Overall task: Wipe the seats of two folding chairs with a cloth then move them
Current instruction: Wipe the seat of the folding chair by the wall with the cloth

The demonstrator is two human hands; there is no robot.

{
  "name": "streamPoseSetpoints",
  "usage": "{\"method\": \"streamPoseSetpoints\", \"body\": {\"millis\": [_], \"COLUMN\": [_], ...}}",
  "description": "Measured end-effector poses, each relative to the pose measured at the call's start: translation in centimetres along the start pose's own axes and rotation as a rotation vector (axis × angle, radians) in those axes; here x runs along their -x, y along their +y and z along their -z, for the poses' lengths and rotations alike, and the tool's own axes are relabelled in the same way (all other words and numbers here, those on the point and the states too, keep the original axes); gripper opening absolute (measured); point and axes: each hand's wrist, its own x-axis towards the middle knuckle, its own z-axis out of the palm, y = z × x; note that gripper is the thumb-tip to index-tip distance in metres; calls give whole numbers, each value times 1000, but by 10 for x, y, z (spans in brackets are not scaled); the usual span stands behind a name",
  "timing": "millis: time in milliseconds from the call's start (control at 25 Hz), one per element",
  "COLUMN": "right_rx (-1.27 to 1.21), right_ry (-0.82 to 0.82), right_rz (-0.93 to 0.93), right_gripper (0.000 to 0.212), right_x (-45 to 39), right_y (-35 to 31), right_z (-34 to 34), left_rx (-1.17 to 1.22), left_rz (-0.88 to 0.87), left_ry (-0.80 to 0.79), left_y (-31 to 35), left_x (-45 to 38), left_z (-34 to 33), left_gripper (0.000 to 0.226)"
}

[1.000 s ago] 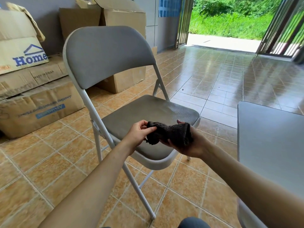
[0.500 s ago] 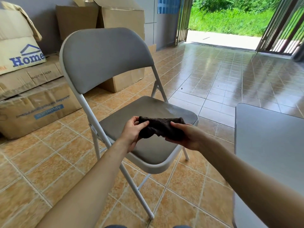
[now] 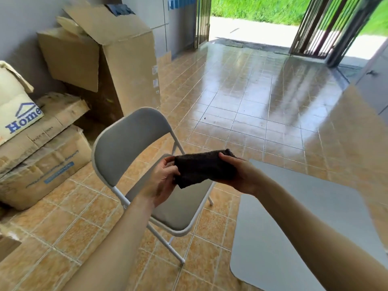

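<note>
**tileguy:** ok so vs a sec ago the view's pulling way up and back. The chair (image 3: 134, 143) is sitting lower and smaller in shot now, and the cloth (image 3: 204, 168) is getting lifted up off the seat level, hanging in the air above the seat (image 3: 180, 206) instead of down near it.

**mop_n_go:** yeah, and both hands are closing on it. Left hand (image 3: 161, 181) is pinching the left end, right hand (image 3: 239, 175) is wrapping the right end w/ thumb on top. Cloth's bunched into a fat dark roll btwn them, not touching the seat.

**tileguy:** why hold it like that tho?

**mop_n_go:** imo refolding it, getting a fresh pad for wiping (just my guess). Two hands = easier to square it up.

**tileguy:** and the grey slab at right?

**mop_n_go:** prob the 2nd chair (image 3: 294, 217), only part of it's showing, can't tell more. It's sitting just beside the first. Boxes (image 3: 42, 156) are stacked along the wall, open doorway (image 3: 247, 19) is across the tiles, so plenty of room for moving them.
</note>
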Motion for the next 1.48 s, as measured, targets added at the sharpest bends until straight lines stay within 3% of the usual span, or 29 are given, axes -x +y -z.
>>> {"method": "streamPoseSetpoints", "body": {"millis": [120, 280, 360, 520, 680, 920, 1080, 1240, 1480], "right_rx": [4, -80, -190, -376, -537, -654, -596, -672, -740], "right_ry": [45, 133, 218, 387, 547, 598, 729, 829, 834], "right_rz": [28, 162, 242, 360, 416, 511, 566, 491, 444], "right_gripper": [40, 46, 42, 42, 42, 46, 38, 47, 28], "right_x": [76, 150, 186, 249, 320, 421, 500, 573, 619], "right_y": [-65, -111, -110, -86, -56, -17, 11, 34, 37], "right_z": [1, 13, 27, 76, 131, 204, 289, 383, 496], "left_rx": [-118, -4, 71, 14, -82, -199, -270, -436, -523], "left_rz": [24, 238, 291, 236, 306, 345, 405, 463, 577], "left_ry": [-77, -394, -453, -570, -711, -783, -860, -997, -959], "left_y": [54, 79, 71, 50, 7, -72, -139, -202, -285], "left_x": [18, 31, 41, 48, 66, 111, 153, 197, 194], "left_z": [-65, -143, -183, -259, -336, -447, -544, -629, -725], "left_gripper": [58, 74, 61, 34, 30, 18, 39, 37, 50]}}
